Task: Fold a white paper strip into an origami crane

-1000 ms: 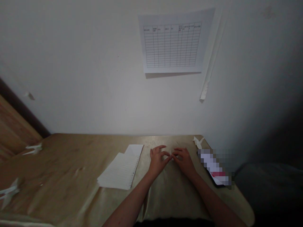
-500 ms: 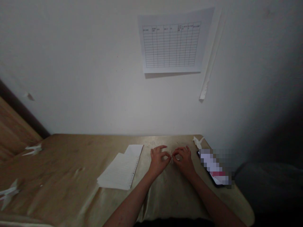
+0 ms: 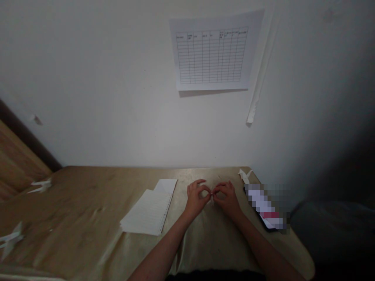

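Observation:
My left hand [image 3: 195, 199] and my right hand [image 3: 227, 198] rest close together on the tan table [image 3: 82, 210], fingertips meeting in a pinch. Between the fingertips shows a small white folded piece of paper [image 3: 212, 199], mostly hidden by the fingers. A stack of lined white paper sheets [image 3: 150, 211] lies just left of my left hand. A phone [image 3: 265, 208] with a lit screen lies to the right of my right hand.
Small folded white paper figures lie at the table's far right corner [image 3: 244, 175], the left edge [image 3: 39, 185] and the near left [image 3: 10, 240]. A printed table sheet [image 3: 211, 54] hangs on the white wall. A wooden panel [image 3: 17, 160] stands at left.
The fingertips of both hands have curled in tighter around the small paper piece. The hands stay in the same spot on the table.

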Motion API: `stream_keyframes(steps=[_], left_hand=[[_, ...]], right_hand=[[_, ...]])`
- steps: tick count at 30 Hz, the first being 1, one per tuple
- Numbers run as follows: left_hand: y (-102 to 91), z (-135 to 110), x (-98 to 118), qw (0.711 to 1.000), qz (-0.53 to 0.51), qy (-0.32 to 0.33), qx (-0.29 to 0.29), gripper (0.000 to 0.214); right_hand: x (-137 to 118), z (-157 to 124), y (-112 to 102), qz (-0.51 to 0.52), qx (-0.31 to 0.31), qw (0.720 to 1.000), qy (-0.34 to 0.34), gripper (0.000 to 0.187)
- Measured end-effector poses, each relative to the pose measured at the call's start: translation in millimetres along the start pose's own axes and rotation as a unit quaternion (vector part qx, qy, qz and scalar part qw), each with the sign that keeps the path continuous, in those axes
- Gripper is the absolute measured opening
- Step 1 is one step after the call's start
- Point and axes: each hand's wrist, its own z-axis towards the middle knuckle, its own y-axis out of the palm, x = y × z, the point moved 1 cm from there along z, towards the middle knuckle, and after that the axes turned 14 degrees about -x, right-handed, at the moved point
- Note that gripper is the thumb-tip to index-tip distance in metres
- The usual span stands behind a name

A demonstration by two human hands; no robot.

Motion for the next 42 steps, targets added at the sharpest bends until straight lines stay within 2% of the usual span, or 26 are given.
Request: stream_keyframes(steps=[6, 15, 20, 26, 35, 42], left_hand=[[-3.5, 0.4, -0.9, 1.0, -0.01, 0.001, -0.01, 0.011], [-13.4, 3.5, -11.1, 0.998, 0.01, 0.047, -0.051, 0.013], [-14.7, 3.6, -12.4, 0.996, 0.028, 0.063, -0.058, 0.015], [-14.7, 3.7, -9.4, 0.996, 0.023, 0.065, -0.057, 0.018], [-13.6, 4.0, -13.2, 0.995, 0.044, 0.074, -0.059, 0.014], [-15.0, 4.7, -12.3, 0.997, 0.024, 0.05, -0.051, 0.017]], right_hand=[[-0.8, 1.5, -2.6, 0.023, 0.0, 1.0, 0.01, 0.006], [7.8, 1.5, -6.1, 0.068, 0.016, 0.997, 0.039, 0.004], [12.3, 2.3, -5.5, 0.096, -0.007, 0.994, 0.045, 0.004], [13.9, 1.7, -3.6, 0.122, -0.006, 0.991, 0.047, 0.007], [14.3, 1.2, -3.7, 0.123, -0.023, 0.991, 0.047, 0.013], [16.4, 3.5, -12.0, 0.142, -0.064, 0.987, 0.041, 0.015]])
